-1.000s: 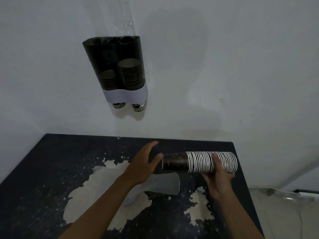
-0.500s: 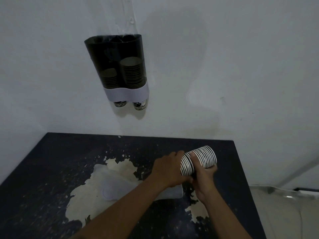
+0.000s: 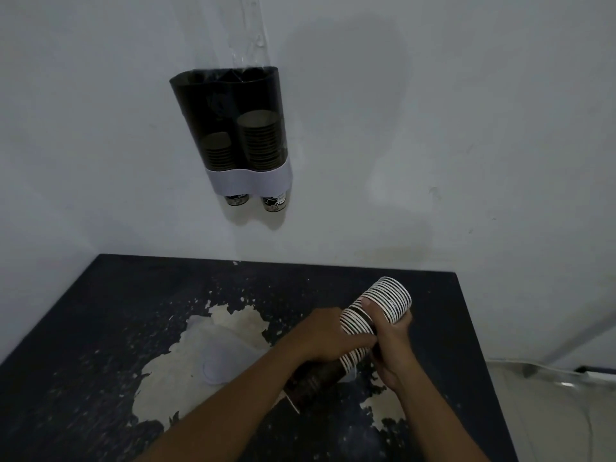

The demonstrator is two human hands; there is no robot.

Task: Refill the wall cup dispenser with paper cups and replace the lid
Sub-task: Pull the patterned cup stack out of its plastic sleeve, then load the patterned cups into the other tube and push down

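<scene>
Wall: pale grey plaster, stood behind everything, streaked with a clear strip above the dispenser.
Table: black worn tabletop with flaking pale patches, pushed against the wall.
Dispenser: dark translucent twin-tube wall cup dispenser with a white band at its base, hung above the table's far edge, open at the top; held two short stacks, the right-hand one taller; cup bottoms poked out below the band.
Lid: pale translucent plastic lid, lay flat on the table just left of the hands.
Cups: long nested stack of dark paper cups with white rims, held tilted above the table's right half, rims up and away, bottom end toward the wearer.
Left hand: fingers curled round the stack's middle, gripping it.
Right hand: wrapped round the upper part, thumb pressed on the rims.
</scene>
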